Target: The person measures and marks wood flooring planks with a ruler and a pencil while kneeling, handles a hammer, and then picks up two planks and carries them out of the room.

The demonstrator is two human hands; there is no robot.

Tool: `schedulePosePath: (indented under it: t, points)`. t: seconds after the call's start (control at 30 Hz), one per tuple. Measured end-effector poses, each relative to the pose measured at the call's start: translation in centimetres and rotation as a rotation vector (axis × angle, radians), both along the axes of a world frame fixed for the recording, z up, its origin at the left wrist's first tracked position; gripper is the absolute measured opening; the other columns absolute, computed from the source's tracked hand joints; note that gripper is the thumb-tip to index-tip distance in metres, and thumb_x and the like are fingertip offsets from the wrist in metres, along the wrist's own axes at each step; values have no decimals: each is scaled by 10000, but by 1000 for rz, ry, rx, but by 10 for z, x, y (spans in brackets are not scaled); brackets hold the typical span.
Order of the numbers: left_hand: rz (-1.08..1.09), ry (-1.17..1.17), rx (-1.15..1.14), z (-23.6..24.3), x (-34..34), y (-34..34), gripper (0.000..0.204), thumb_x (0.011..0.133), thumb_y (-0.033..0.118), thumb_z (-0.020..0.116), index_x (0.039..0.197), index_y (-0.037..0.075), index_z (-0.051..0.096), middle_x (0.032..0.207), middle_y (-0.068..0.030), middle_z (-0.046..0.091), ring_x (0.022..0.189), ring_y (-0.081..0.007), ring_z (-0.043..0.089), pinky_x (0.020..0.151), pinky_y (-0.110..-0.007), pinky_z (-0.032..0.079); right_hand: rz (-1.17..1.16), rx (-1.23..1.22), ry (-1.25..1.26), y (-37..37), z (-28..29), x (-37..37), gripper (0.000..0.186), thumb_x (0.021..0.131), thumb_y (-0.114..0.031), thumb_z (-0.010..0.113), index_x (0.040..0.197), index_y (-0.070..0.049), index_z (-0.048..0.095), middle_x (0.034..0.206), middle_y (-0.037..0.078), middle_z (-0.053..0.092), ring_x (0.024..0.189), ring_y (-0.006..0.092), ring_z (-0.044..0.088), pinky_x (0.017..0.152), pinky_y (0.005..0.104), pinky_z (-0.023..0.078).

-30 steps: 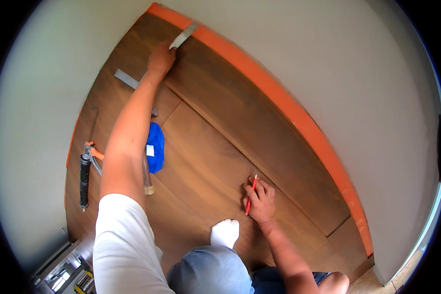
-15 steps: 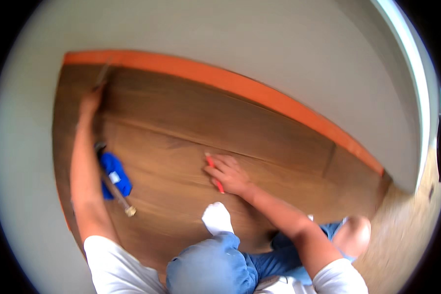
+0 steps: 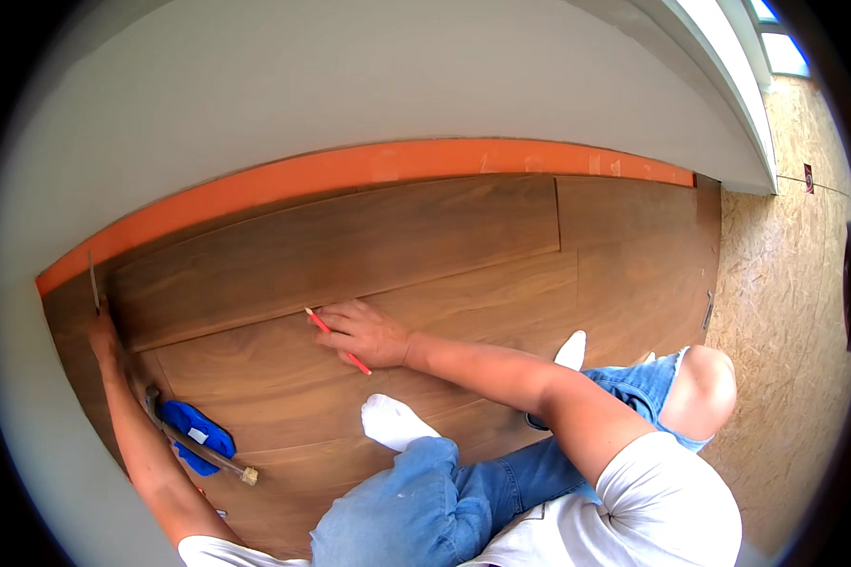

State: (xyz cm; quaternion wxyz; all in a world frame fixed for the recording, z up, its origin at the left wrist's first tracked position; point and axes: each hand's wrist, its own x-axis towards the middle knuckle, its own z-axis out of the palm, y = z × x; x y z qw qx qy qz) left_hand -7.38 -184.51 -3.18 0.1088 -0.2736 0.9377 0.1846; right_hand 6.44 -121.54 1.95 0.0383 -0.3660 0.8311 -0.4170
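My right hand (image 3: 367, 335) lies on the brown wood-look floor planks (image 3: 416, 302), its fingers closed on a red pencil (image 3: 357, 362) with the tip pointing up and left. Far to the left, my left hand (image 3: 105, 338) is stretched out along the wall's corner. It grips a thin metal strip (image 3: 93, 280) that reaches up over the orange band; the lower part is hidden by the fingers. Beside my left forearm, a hammer (image 3: 208, 455) with a long handle lies across a blue fabric item (image 3: 191, 420).
An orange strip (image 3: 350, 172) runs between the planks and the pale wall (image 3: 369, 85). Bare chipboard (image 3: 775, 283) begins at the right. My white-socked foot (image 3: 393, 422) and bent knee (image 3: 702, 386) rest near the planks. A small metal piece (image 3: 708, 310) lies at the planks' right edge.
The view has turned, so the wall and planks appear rotated and more chipboard shows. Both hands keep their holds, the right on the pencil and the left on the metal strip.
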Motion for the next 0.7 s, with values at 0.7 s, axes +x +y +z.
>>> schedulePosePath:
  t: [0.7]
  points:
    - [-154,41,25,-41,-29,51,546,1043,467,503,1250,-6,679,1193,-278,676,1167,-464,622,964,-501,492,-422,347,-99,44,33,-120,503,840,-168,688,1328,-106,587,1312,191,600,1262,401,538,1106,530,403]
